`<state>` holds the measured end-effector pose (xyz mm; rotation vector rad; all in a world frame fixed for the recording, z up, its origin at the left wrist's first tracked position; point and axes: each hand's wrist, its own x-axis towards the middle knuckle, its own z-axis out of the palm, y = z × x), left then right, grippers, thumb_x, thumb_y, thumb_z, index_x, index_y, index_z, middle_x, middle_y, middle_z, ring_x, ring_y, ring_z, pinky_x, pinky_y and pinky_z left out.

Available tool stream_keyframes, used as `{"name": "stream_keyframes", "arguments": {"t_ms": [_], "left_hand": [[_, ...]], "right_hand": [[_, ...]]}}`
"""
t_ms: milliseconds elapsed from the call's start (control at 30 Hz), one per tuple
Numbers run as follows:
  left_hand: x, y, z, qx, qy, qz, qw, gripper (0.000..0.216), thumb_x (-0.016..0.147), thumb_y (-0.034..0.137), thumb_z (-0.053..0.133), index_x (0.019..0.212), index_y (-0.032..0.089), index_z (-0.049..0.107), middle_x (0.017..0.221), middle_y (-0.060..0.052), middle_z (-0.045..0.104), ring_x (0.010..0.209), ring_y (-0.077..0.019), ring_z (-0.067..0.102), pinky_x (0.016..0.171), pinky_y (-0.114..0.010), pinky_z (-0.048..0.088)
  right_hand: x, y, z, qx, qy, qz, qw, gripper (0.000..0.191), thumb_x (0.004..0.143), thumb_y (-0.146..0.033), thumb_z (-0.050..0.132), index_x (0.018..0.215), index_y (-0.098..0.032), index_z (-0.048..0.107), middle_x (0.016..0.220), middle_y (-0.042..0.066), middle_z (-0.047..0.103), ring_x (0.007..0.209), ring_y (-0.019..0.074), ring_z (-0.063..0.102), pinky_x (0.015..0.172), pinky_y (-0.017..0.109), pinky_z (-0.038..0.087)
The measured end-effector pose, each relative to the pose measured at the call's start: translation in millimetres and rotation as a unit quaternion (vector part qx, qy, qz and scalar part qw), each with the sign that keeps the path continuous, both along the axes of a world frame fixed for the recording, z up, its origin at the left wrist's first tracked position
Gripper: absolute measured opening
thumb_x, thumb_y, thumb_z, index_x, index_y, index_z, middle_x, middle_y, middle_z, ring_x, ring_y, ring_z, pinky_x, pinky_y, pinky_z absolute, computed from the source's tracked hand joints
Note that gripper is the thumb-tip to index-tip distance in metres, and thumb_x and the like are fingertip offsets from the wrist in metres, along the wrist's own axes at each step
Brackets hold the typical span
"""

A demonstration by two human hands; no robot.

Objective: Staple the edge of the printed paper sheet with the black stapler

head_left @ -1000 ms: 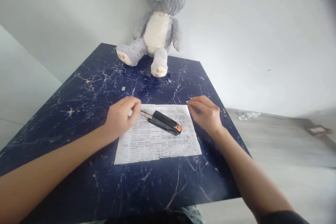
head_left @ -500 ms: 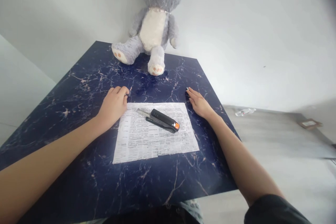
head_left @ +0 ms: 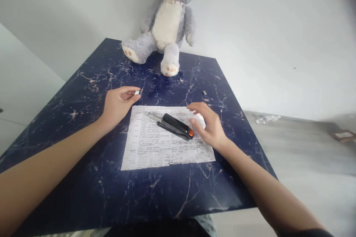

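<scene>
A printed paper sheet (head_left: 155,148) lies on the dark blue marbled table (head_left: 83,92). On it rests a black stapler (head_left: 175,126) with an orange end. My left hand (head_left: 118,103) hovers just beyond the sheet's far left corner, its fingers pinched on a tiny pale piece (head_left: 137,92). My right hand (head_left: 208,126) is over the right part of the sheet, fingers spread and empty, right next to the stapler's orange end. Another small pale piece (head_left: 204,92) lies on the table to the far right.
A grey and cream plush rabbit (head_left: 167,26) sits at the table's far edge against the white wall. Past the table's right edge is a grey floor with a small clear item (head_left: 266,119) and a framed object (head_left: 343,134).
My left hand lifted off the table and now pinches the tiny pale piece. My right hand moved from the sheet's far right corner inward to beside the stapler, leaving a small piece behind.
</scene>
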<state>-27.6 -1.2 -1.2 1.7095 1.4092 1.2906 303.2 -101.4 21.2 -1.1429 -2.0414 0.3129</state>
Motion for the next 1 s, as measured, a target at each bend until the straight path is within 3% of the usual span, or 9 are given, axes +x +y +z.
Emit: {"name": "stream_keyframes", "arguments": {"t_ms": [67,133,233,333,567,667,833,900,1000], "left_hand": [[5,-5,2.5,0.014,-0.002,-0.03,0.999,0.026,0.086,0.033,0.084,0.11,0.023,0.084,0.108,-0.005,0.085,0.097,-0.0225,0.081,0.099,-0.039,0.066],[11,-12,5.4,0.026,-0.011,-0.067,0.997,0.027,0.089,0.033,0.083,0.114,0.023,0.083,0.113,-0.006,0.084,0.101,-0.0222,0.081,0.103,-0.039,0.065],[17,-23,8.5,0.027,-0.003,-0.144,0.989,0.022,0.093,0.032,0.08,0.114,0.025,0.084,0.113,-0.004,0.085,0.104,-0.021,0.081,0.103,-0.037,0.066],[20,-29,9.0,0.06,0.046,-0.219,0.973,0.014,0.098,0.03,0.074,0.103,0.028,0.087,0.111,-0.002,0.085,0.101,-0.0191,0.082,0.099,-0.033,0.067],[23,-28,5.9,0.086,0.081,-0.272,0.955,0.012,0.094,0.033,0.082,0.104,0.03,0.087,0.107,-0.001,0.085,0.095,-0.0193,0.083,0.091,-0.031,0.069],[23,-28,5.4,0.134,0.094,-0.276,0.947,0.01,0.097,0.03,0.078,0.102,0.028,0.086,0.104,-0.002,0.085,0.092,-0.0176,0.081,0.089,-0.031,0.067],[19,-22,2.4,0.155,0.157,-0.22,0.95,0.029,0.106,0.019,0.057,0.123,0.025,0.079,0.128,-0.007,0.079,0.121,-0.0214,0.073,0.113,-0.044,0.056],[18,-19,-0.8,0.135,0.179,-0.249,0.942,0.042,0.105,0.009,0.047,0.129,0.026,0.077,0.142,-0.006,0.073,0.132,-0.0219,0.067,0.118,-0.046,0.051],[17,-15,-6.4,0.127,0.209,-0.318,0.916,0.062,0.095,-0.005,0.038,0.128,0.029,0.078,0.145,-0.002,0.071,0.135,-0.0205,0.064,0.117,-0.045,0.049]], "right_hand": [[-15,-12,-3.0,-0.051,-0.043,0.062,0.996,0.062,0.097,-0.048,0.075,0.15,-0.022,0.055,0.146,0.016,0.064,0.133,0.0341,0.063,0.109,0.052,0.058],[-24,-17,-8.8,-0.071,-0.085,0.081,0.991,0.071,0.096,-0.043,0.077,0.157,-0.021,0.047,0.145,0.018,0.064,0.129,0.0348,0.065,0.107,0.053,0.059],[-26,-15,-16.2,-0.085,-0.089,0.074,0.99,0.055,0.1,-0.026,0.067,0.152,-0.022,0.048,0.127,0.014,0.071,0.113,0.0301,0.071,0.098,0.049,0.062],[-22,-11,-18.4,-0.091,-0.072,0.081,0.99,0.05,0.099,-0.022,0.067,0.146,-0.023,0.051,0.126,0.013,0.071,0.115,0.0291,0.07,0.098,0.047,0.062],[-19,-10,-19.6,-0.099,-0.061,0.088,0.989,0.049,0.099,-0.023,0.067,0.145,-0.024,0.051,0.128,0.013,0.07,0.116,0.0294,0.069,0.099,0.048,0.061],[-18,-10,-20.8,-0.101,-0.058,0.088,0.989,0.049,0.099,-0.023,0.068,0.145,-0.024,0.052,0.127,0.012,0.07,0.115,0.0289,0.069,0.099,0.047,0.061],[-16,-10,-18.7,-0.106,-0.048,0.095,0.989,0.045,0.097,-0.021,0.066,0.14,-0.023,0.055,0.119,0.011,0.071,0.108,0.0273,0.069,0.092,0.043,0.061],[-15,-10,-17.7,-0.096,-0.045,0.105,0.989,0.043,0.094,-0.018,0.066,0.135,-0.023,0.057,0.115,0.01,0.07,0.104,0.0262,0.068,0.089,0.042,0.06],[-15,-10,-17.6,-0.079,-0.042,0.117,0.989,0.042,0.089,-0.014,0.065,0.129,-0.022,0.059,0.108,0.008,0.07,0.095,0.0242,0.067,0.082,0.04,0.059]]}}
